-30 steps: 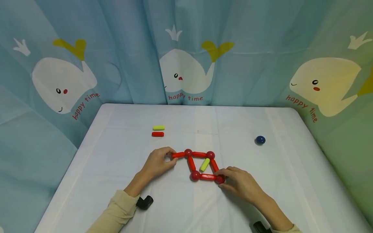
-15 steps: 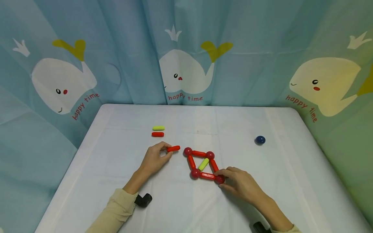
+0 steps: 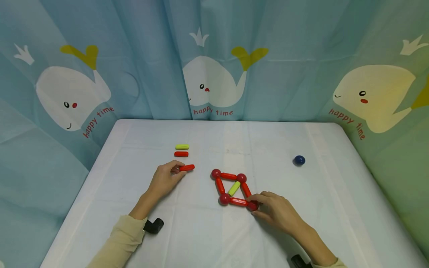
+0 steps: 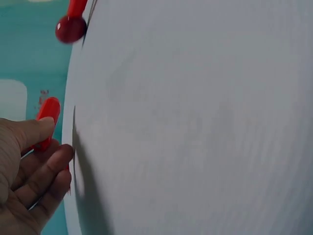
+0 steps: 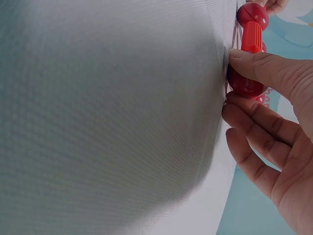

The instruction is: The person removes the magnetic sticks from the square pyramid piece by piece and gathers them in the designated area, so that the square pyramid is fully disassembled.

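My left hand (image 3: 165,179) pinches a red rod (image 3: 187,168) between thumb and fingers, left of the joined shape; the left wrist view shows the same red rod (image 4: 49,110) raised off the cloth. Four-sided and flat on the table, the joined shape has red rods (image 3: 220,185) along its sides and dark red balls (image 3: 224,199) at its corners. A yellow-green rod (image 3: 234,188) runs diagonally inside it. At the near right corner my right hand (image 3: 278,212) grips a red ball (image 5: 247,84), partly covered by the thumb in the right wrist view.
Beyond the left hand, a loose yellow-green rod (image 3: 182,147) and a loose red rod (image 3: 181,154) lie side by side. A dark blue ball (image 3: 299,160) sits at the right. The white-covered table (image 3: 285,139) backs onto a blue curtain (image 3: 151,56) with whale prints.
The left hand has pulled its red rod off the shape's far left ball and carried it left, near the loose rods. The right hand stays on its ball.
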Motion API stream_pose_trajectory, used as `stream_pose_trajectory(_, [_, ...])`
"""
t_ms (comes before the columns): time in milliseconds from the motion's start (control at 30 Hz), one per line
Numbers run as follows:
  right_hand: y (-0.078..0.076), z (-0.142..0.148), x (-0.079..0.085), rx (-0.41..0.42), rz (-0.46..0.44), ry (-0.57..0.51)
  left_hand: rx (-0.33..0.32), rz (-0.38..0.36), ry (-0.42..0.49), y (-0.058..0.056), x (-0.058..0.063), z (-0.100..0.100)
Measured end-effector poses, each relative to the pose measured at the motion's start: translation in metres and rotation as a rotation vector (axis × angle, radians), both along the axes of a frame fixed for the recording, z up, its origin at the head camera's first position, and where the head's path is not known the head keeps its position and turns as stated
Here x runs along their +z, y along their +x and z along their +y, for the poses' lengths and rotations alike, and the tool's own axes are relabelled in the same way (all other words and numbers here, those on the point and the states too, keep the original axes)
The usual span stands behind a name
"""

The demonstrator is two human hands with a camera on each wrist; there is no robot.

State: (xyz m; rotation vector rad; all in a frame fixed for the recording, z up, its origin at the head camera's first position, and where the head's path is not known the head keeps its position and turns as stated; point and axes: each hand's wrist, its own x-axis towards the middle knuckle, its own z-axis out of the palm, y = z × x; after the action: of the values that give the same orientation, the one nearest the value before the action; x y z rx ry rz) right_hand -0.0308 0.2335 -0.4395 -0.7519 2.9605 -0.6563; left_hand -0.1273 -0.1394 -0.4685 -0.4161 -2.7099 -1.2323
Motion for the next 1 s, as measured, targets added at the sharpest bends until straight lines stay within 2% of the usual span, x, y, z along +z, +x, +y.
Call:
stream_pose_trajectory(267, [0.000, 0.001, 0.001, -0.005, 0.004, -0.008, 0.010, -0.018, -0.084, -0.015, 0.002, -0.019])
stream_pose_trajectory(467, [0.000, -0.001, 0.002, -0.011, -0.008, -0.010, -0.002, -0.045, -0.139, -0.025, 0.003, -0.023])
stream_pose_trajectory(633, [0.001, -0.002, 0.002, -0.029, -0.026, 0.010, -0.013, -0.039, -0.201, -0.032, 0.003, -0.024])
stream_pose_trajectory(800, [0.001, -0.002, 0.001, -0.030, -0.021, 0.015, -0.016, -0.052, -0.246, -0.037, 0.007, -0.024])
stream_pose_trajectory(1000, [0.001, -0.001, 0.000, -0.020, -0.010, 0.000, -0.018, -0.044, -0.271, -0.037, 0.009, -0.023])
